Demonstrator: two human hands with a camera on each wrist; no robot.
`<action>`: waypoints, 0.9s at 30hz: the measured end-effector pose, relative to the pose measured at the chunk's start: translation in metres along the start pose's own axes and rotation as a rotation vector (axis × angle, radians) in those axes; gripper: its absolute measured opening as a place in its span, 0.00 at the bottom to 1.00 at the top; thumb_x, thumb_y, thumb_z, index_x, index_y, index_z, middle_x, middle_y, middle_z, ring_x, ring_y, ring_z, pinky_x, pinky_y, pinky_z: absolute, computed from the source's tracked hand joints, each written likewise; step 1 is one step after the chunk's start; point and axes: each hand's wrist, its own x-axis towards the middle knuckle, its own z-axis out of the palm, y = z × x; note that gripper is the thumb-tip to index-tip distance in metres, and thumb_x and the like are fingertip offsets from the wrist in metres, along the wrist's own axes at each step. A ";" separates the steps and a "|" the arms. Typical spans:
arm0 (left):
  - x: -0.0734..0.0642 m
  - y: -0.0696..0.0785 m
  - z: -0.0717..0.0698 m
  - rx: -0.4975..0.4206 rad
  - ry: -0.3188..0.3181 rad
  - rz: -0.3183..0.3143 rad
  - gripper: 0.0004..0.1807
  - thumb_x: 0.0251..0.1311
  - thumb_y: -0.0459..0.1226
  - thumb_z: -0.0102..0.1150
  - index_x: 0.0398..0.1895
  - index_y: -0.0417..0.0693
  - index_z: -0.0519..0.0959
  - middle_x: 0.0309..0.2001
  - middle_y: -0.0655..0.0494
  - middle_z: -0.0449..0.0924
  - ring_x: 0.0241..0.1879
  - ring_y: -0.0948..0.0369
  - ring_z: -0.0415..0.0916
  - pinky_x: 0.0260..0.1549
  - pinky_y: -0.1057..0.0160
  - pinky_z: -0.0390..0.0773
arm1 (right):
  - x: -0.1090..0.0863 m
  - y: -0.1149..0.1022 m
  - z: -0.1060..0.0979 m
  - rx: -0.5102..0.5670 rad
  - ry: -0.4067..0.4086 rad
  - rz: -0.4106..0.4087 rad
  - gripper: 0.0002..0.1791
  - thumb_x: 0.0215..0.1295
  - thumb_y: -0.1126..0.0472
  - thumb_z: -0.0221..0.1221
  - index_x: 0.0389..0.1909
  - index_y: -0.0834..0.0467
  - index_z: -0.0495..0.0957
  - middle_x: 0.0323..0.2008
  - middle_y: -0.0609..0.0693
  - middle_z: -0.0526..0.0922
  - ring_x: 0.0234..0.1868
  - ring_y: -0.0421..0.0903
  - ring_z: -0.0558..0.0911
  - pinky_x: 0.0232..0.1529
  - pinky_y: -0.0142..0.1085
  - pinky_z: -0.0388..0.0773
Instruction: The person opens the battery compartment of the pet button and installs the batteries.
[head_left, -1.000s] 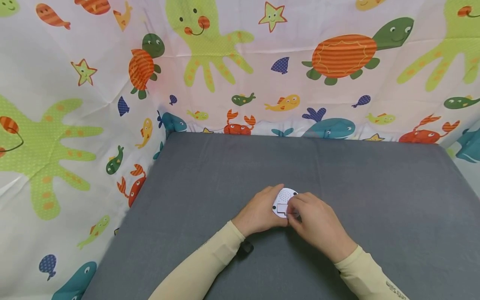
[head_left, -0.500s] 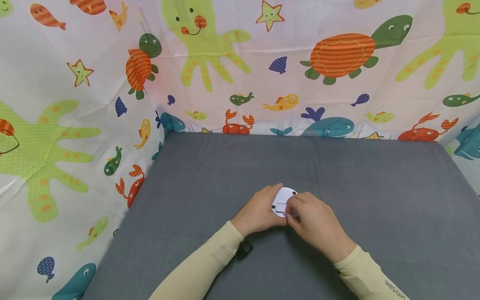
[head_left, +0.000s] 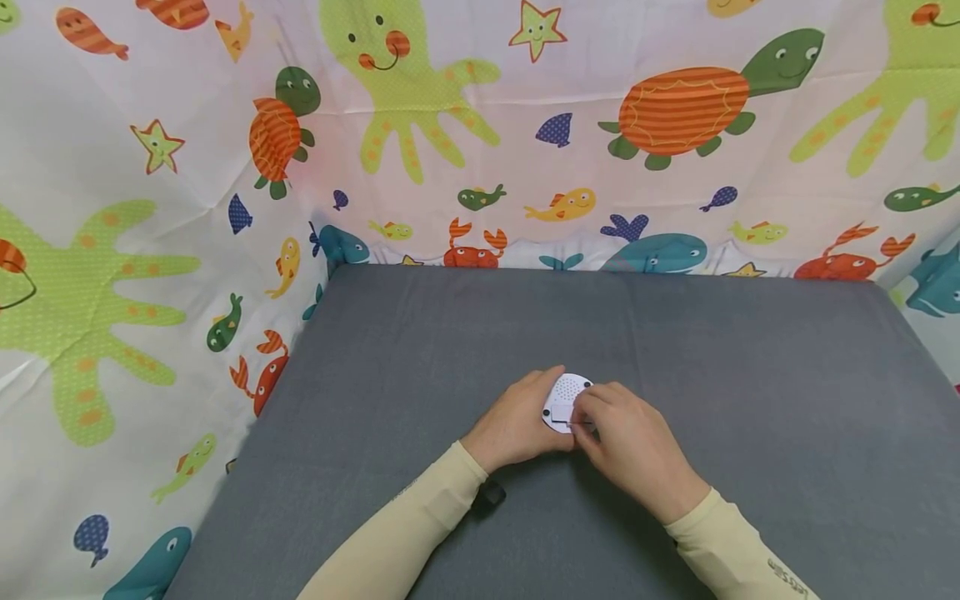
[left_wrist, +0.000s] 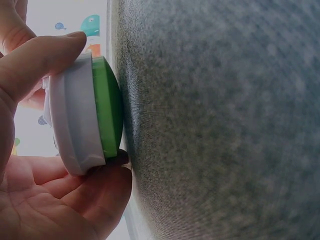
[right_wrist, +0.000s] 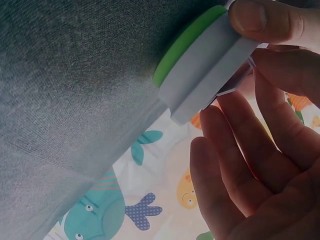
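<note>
A round white push button device (head_left: 567,388) lies face down on the grey cloth, its back dotted with small holes and dark round spots. In the left wrist view, its green domed top (left_wrist: 109,107) is against the cloth. My left hand (head_left: 516,425) grips the white rim from the left, thumb on the near side and fingers on the far side. From the right, my right hand (head_left: 639,440) pinches at the rectangular battery cover (head_left: 560,413). A thin flap (right_wrist: 236,82) juts from the back, between the right fingers in the right wrist view. The fingers hide part of it.
Dark grey cloth (head_left: 465,333) covers the table. A white curtain (head_left: 450,217) printed with sea animals stands along the far and left edges. Under the left cuff shows a small black piece (head_left: 491,495). Both forearms wear pale yellow sleeves (head_left: 405,521).
Both hands keep their hold on the device, with the right fingertips shifting only slightly at the cover. The head view has drifted a little.
</note>
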 end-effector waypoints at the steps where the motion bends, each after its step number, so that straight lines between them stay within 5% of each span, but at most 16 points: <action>1: 0.000 0.000 0.000 0.000 0.001 -0.002 0.53 0.57 0.47 0.77 0.85 0.48 0.62 0.75 0.51 0.75 0.61 0.58 0.78 0.62 0.57 0.80 | 0.000 0.000 0.000 0.000 -0.001 0.000 0.11 0.57 0.70 0.75 0.29 0.53 0.83 0.34 0.44 0.84 0.38 0.42 0.79 0.37 0.40 0.82; 15: 0.001 -0.002 0.002 0.018 0.010 0.010 0.55 0.56 0.51 0.80 0.85 0.48 0.63 0.76 0.51 0.74 0.65 0.57 0.77 0.65 0.53 0.80 | 0.000 0.004 -0.001 0.029 -0.048 0.041 0.09 0.60 0.68 0.76 0.33 0.54 0.85 0.41 0.47 0.86 0.42 0.45 0.81 0.40 0.43 0.84; 23: 0.001 -0.002 0.002 0.039 -0.003 -0.012 0.57 0.56 0.54 0.81 0.85 0.49 0.61 0.77 0.51 0.73 0.67 0.55 0.76 0.66 0.51 0.79 | -0.001 0.009 0.003 0.076 -0.025 0.129 0.07 0.64 0.66 0.73 0.34 0.55 0.84 0.58 0.62 0.85 0.55 0.61 0.85 0.48 0.55 0.85; 27: 0.002 -0.002 0.002 0.049 0.001 0.000 0.58 0.56 0.54 0.82 0.85 0.49 0.62 0.78 0.51 0.73 0.68 0.54 0.76 0.67 0.52 0.78 | -0.001 0.011 0.004 0.134 -0.046 0.172 0.09 0.65 0.67 0.74 0.35 0.54 0.82 0.61 0.65 0.84 0.52 0.62 0.88 0.44 0.53 0.84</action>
